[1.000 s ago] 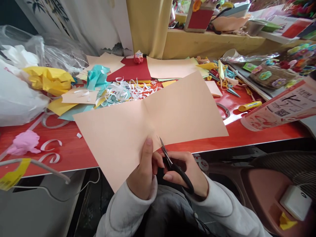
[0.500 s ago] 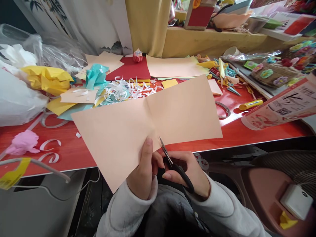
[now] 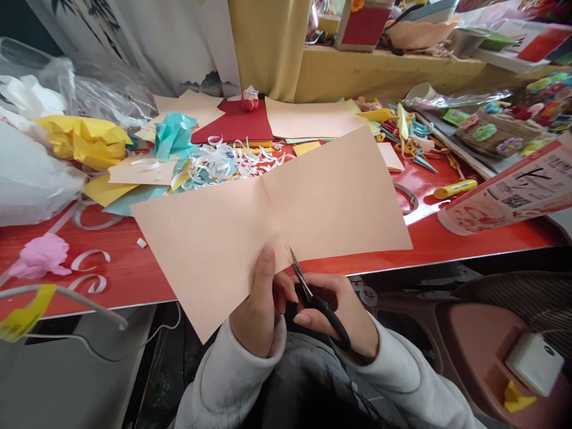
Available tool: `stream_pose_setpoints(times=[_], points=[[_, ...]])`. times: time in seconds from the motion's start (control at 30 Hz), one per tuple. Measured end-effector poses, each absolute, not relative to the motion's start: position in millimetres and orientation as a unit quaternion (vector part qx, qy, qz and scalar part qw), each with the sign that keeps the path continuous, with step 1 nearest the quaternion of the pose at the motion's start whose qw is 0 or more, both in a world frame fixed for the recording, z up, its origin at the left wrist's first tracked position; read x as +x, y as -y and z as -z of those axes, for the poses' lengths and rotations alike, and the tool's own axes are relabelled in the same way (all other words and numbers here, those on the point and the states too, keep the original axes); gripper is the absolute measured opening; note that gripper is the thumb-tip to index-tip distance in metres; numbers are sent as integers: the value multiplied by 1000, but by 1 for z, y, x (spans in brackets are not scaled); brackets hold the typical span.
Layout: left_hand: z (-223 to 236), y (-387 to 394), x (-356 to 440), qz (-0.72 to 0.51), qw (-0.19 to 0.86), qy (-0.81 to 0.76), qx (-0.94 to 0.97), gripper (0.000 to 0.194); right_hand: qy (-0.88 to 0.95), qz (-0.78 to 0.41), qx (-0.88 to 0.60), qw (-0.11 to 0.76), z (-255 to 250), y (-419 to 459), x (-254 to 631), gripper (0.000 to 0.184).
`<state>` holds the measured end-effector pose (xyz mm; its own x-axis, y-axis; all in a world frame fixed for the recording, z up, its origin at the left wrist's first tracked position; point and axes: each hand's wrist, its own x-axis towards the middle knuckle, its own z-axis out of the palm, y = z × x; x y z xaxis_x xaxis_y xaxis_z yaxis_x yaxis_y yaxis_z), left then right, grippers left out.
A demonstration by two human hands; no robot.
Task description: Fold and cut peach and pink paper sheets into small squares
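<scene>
A large sheet of peach paper (image 3: 210, 238) with a crease down its middle is tilted up over the table's front edge. My left hand (image 3: 259, 304) grips its lower edge near the crease, thumb on the facing side and fingers behind. My right hand (image 3: 344, 310) is closed around black-handled scissors (image 3: 313, 295). Their narrow blades point up and away, with the tips at the paper's lower edge just right of the crease. The blades look nearly together. The fingers of my left hand come close to the scissors below the sheet.
On the red table (image 3: 147, 280) lie curled white paper strips (image 3: 223, 161), crumpled yellow paper (image 3: 84, 143), teal paper (image 3: 174, 136) and a pink crumpled piece (image 3: 42, 255). A pink printed cup (image 3: 504, 196) and a yellow glue stick (image 3: 454, 189) are at right. A pink chair (image 3: 487, 357) stands below.
The right half of the peach sheet has swung slightly outward and up, so the sheet lies a little more open. Both hands and the scissors have hardly moved.
</scene>
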<state>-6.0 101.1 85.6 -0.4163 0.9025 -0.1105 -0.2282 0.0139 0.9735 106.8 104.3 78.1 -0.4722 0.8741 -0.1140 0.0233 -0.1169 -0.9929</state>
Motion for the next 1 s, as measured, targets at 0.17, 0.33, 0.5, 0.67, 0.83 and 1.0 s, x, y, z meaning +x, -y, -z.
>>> stream_pose_setpoints(times=[0.17,0.33,0.5,0.67,0.83,1.0], points=[[-84,-102,-9,-632,457,-547,304,54,572,-639,-397,327,-78,-105,108,40],[-83,-101,-7,-630,478,-538,292,54,576,-646,-376,333,-77,-105,108,40],[-83,-100,-6,-617,479,-546,301,53,566,-645,-383,344,-76,-103,108,35],[-81,-102,-8,-627,464,-546,306,49,552,-637,-411,346,-76,-102,108,33],[-76,-104,-11,-612,456,-555,332,48,552,-617,-448,336,-75,-101,107,37],[-76,-106,-14,-620,435,-543,363,34,562,-586,-479,333,-72,-100,108,34]])
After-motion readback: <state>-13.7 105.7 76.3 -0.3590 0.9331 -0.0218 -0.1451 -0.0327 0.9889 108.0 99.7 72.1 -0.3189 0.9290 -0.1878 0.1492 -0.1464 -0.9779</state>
